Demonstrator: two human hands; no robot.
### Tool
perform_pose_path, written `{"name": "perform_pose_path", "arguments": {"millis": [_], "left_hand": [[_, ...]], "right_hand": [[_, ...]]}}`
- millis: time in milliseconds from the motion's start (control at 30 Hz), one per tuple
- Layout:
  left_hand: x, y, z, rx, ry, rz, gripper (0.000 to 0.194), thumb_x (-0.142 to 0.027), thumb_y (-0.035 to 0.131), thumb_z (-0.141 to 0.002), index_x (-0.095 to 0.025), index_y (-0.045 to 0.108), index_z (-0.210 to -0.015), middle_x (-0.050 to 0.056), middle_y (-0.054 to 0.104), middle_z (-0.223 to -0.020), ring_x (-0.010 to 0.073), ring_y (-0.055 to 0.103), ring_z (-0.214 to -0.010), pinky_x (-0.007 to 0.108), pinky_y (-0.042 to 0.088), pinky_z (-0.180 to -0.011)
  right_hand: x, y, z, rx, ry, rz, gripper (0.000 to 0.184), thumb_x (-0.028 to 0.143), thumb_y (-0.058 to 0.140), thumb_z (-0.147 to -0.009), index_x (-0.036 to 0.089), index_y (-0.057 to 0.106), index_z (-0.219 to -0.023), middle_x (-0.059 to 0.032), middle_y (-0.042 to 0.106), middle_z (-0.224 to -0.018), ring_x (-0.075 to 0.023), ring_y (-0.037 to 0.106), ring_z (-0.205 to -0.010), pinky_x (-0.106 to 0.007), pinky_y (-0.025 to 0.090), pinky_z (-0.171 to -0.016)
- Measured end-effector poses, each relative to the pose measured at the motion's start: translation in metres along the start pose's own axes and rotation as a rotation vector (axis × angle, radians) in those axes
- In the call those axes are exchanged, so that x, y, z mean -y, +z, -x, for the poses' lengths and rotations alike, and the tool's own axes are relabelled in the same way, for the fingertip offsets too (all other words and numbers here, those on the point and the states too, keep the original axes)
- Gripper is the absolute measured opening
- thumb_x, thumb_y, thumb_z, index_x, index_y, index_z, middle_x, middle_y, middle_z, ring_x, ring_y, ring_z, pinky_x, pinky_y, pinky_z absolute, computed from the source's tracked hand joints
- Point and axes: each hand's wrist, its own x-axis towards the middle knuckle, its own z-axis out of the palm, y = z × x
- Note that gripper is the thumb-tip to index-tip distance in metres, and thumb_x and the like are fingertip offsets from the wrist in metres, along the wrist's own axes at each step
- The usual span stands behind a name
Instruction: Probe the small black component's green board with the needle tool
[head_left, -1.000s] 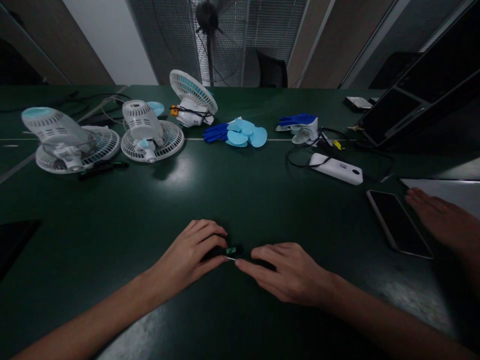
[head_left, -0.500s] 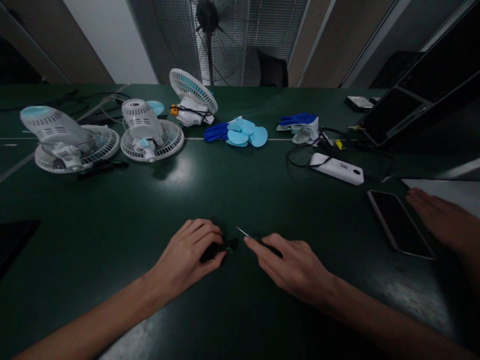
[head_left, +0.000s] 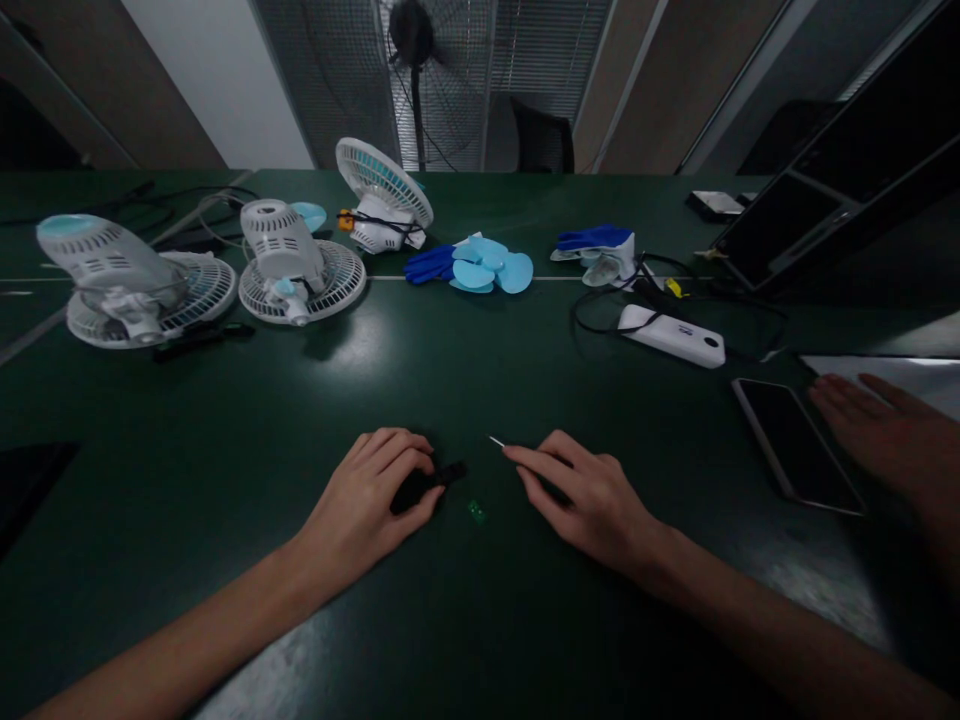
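Holding small things calls for soft, steady hands here. The left hand (head_left: 382, 485) has its grip pinching a little black part (head_left: 452, 473), with one end poking out past the thumb. The right hand (head_left: 581, 495) has its grip pinching a thin shiny stick (head_left: 496, 440), and its bare tip points to the far edge of the desk (head_left: 420, 360) and touches nothing. A tiny green piece (head_left: 476, 511) lies loose on the desk between the two hands, well apart from the far edge, and no finger is on it. I think both pinches should be light but firm, so nothing slips. The tip looks sharp, so it is best aimed away from the left fingers. The green piece is easy to lose, so I would move both wrists slowly around it. The room is dim, so looking closely helps. What the left palm covers, I cannot tell.
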Motion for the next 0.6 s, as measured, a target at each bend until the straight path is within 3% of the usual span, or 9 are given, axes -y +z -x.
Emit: {"name": "perform_pose_path", "arguments": {"millis": [167,400,467,600], "left_hand": [[-0.002,-0.005,0.001,0.062,0.065,0.059,0.013,-0.028,0.06,-0.097,-0.022,0.061,-0.109,0.008,0.066,-0.125,0.0244,0.058,-0.12,0.043,0.048,-0.098],[-0.011,-0.007,0.007,0.232,0.516,0.075,0.022,-0.028,0.057,-0.1,-0.022,0.06,-0.121,0.006,0.069,-0.135,0.0203,0.058,-0.133,0.038,0.042,-0.114],[-0.012,-0.005,0.008,0.238,0.519,0.062,0.023,-0.027,0.057,-0.1,-0.021,0.059,-0.122,0.006,0.068,-0.136,0.0201,0.058,-0.133,0.038,0.041,-0.116],[-0.001,-0.006,0.005,0.194,0.377,0.009,0.026,-0.025,0.055,-0.1,-0.021,0.059,-0.126,0.009,0.067,-0.137,0.022,0.059,-0.132,0.041,0.046,-0.111]], "right_hand": [[-0.003,-0.004,-0.005,-0.028,0.052,-0.027,0.035,0.024,0.054,-0.104,0.021,0.062,-0.138,-0.0049,0.061,-0.1,-0.0124,0.062,-0.075,-0.024,0.047,-0.056],[-0.001,-0.003,-0.004,-0.042,0.068,-0.025,0.032,0.024,0.055,-0.103,0.022,0.064,-0.134,-0.0042,0.064,-0.098,-0.012,0.063,-0.073,-0.025,0.046,-0.059],[-0.002,-0.002,-0.004,-0.04,0.073,-0.028,0.032,0.025,0.055,-0.103,0.023,0.064,-0.134,-0.004,0.064,-0.098,-0.012,0.063,-0.073,-0.025,0.046,-0.059],[-0.002,-0.002,-0.005,-0.036,0.072,-0.029,0.033,0.024,0.055,-0.102,0.023,0.064,-0.134,-0.0042,0.065,-0.099,-0.0123,0.063,-0.073,-0.025,0.046,-0.059]]}}
